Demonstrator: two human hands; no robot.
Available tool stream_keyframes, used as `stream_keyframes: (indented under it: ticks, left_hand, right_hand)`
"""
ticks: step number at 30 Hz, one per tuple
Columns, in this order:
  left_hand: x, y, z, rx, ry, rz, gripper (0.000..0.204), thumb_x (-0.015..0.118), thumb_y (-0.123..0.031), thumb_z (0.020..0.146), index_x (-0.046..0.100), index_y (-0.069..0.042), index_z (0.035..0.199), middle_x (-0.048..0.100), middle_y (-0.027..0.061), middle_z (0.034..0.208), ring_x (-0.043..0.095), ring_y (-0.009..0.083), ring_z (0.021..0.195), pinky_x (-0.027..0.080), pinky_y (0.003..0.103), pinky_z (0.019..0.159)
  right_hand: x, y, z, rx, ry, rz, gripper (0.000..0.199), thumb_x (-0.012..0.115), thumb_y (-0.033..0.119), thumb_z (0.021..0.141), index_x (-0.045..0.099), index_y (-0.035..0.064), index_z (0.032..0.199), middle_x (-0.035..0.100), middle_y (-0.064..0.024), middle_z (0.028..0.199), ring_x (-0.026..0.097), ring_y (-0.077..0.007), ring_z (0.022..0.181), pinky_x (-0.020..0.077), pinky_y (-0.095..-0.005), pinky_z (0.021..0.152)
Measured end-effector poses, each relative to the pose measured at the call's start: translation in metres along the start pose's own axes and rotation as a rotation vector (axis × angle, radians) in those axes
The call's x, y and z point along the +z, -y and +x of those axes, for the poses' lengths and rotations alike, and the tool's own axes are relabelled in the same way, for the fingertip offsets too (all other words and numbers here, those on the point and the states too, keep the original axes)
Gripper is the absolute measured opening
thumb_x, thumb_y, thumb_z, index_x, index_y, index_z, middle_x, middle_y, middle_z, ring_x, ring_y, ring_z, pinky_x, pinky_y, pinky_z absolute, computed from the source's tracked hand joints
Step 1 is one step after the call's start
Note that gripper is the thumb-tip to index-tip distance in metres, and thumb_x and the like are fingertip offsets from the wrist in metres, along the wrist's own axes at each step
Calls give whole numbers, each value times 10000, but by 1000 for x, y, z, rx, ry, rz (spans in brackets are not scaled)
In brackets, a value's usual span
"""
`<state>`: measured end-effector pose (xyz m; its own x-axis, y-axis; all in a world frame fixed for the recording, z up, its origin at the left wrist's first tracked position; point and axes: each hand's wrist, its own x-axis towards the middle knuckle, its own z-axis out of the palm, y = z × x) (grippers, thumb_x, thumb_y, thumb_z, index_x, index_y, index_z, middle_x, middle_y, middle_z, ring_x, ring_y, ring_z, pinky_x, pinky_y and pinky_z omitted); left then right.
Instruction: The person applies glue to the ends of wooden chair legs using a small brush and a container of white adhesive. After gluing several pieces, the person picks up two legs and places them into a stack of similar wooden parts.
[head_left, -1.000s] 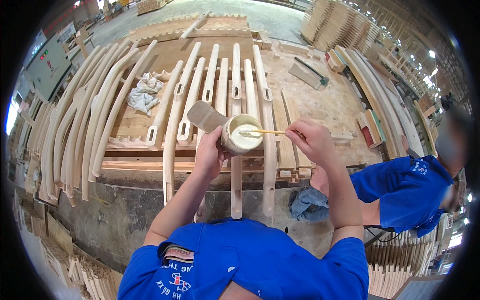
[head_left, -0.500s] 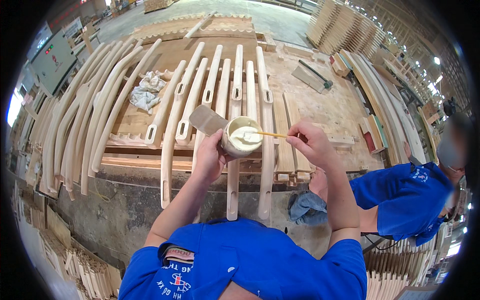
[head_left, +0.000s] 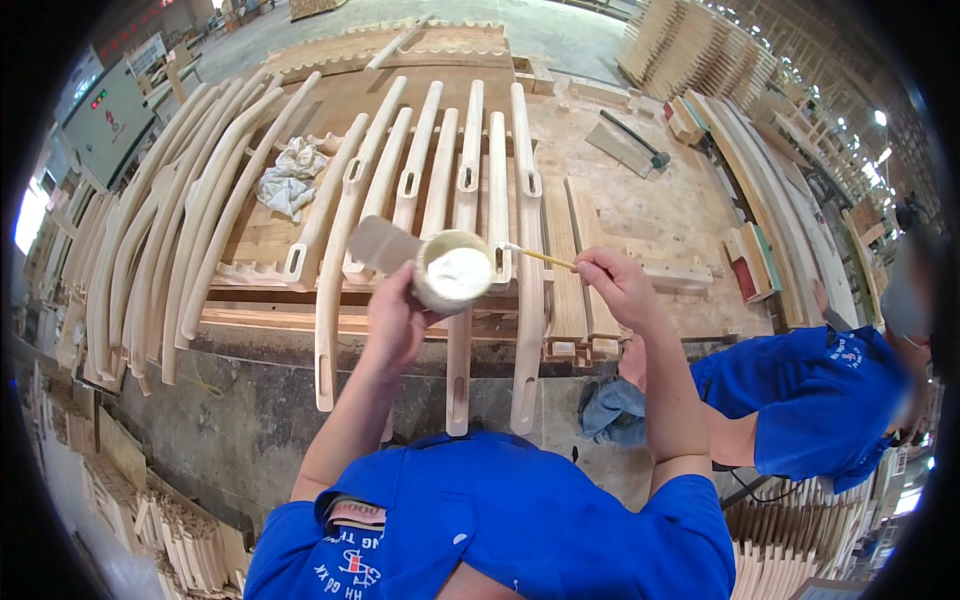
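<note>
Glue cup [head_left: 455, 272] gripped by left hand [head_left: 395, 318]; right hand [head_left: 615, 285] pinches seemingly a brush [head_left: 538, 256].

We see a round cup [head_left: 455, 272] of white glue tilted in the left-hand grip, thin brush [head_left: 540, 257] pinched just right of it.

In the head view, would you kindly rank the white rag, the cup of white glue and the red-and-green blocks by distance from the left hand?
1. Cup of white glue: held in the left hand.
2. White rag: on the bench, up and to the left.
3. Red-and-green blocks: far right on the bench.
</note>
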<state>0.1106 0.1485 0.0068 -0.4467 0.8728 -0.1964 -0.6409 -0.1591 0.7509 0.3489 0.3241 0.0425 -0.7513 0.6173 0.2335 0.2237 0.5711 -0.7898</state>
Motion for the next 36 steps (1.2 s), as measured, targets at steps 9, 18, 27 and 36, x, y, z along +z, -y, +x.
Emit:
stream_keyframes:
  ticks: [9, 18, 27, 36]
  left_hand:
    - [-74, -36, -41, 183, -177, -72, 402, 352, -282, 978, 465, -21, 1262, 548, 118, 1238, 561, 229, 1112, 505, 410, 880]
    - [-99, -39, -61, 228, -211, -80, 388, 303, -247, 986, 447, -28, 1272, 547, 127, 1230, 590, 262, 1051, 536, 407, 816]
    - [-90, -41, -58, 245, -274, -43, 391, 293, -245, 986, 452, -24, 1267, 545, 136, 1235, 590, 263, 1058, 547, 415, 792]
    - [-88, -38, -54, 249, -272, -52, 374, 311, -234, 988, 467, -23, 1254, 552, 115, 1221, 583, 237, 1059, 524, 397, 813]
  right_hand:
    - [8, -19, 26, 52, -6, -473, 223, 563, 258, 881, 652, 53, 885, 618, -124, 743, 594, -277, 677, 457, -356, 629]
    - [4, -24, 37, -121, -71, -510, 182, 603, 253, 859, 639, 77, 830, 635, -93, 794, 609, -289, 730, 475, -377, 639]
    - [4, -28, 36, -184, -7, -464, 191, 600, 252, 859, 639, 67, 828, 632, -97, 787, 606, -286, 720, 472, -371, 631]
    - [6, -30, 34, -178, 16, -405, 162, 630, 224, 834, 644, 65, 810, 608, -91, 718, 583, -227, 642, 453, -319, 584]
